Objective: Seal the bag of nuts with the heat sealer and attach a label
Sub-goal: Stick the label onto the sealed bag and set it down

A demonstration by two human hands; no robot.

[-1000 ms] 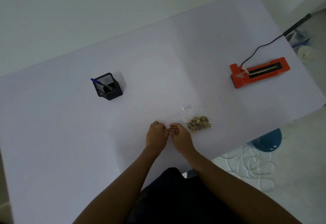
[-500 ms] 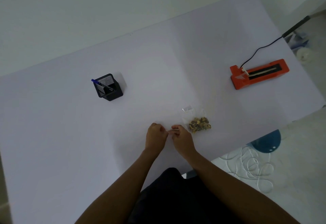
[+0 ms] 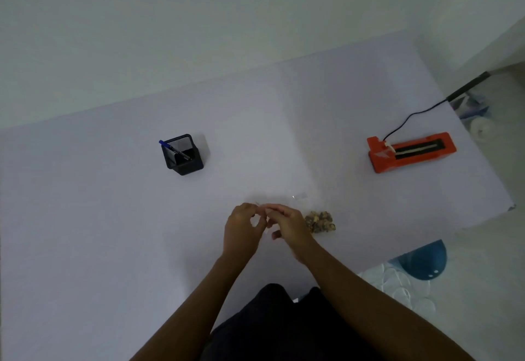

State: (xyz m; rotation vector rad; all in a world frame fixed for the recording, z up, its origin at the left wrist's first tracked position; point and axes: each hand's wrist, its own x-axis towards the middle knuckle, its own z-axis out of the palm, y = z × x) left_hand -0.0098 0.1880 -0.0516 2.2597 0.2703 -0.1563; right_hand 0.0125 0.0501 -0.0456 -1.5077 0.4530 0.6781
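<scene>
Hands: left (image 3: 241, 228) & right (image 3: 287, 225) pinching small pale label (image 3: 268, 225), nut bag (image 3: 319, 220) lying flat, mouth toward far edge.

Orange heat sealer (image 3: 412, 152), black mesh pen holder (image 3: 184, 154), white table (image 3: 113, 218).

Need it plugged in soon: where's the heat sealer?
The orange heat sealer sits at the table's far right, beyond the bag of nuts.
</scene>
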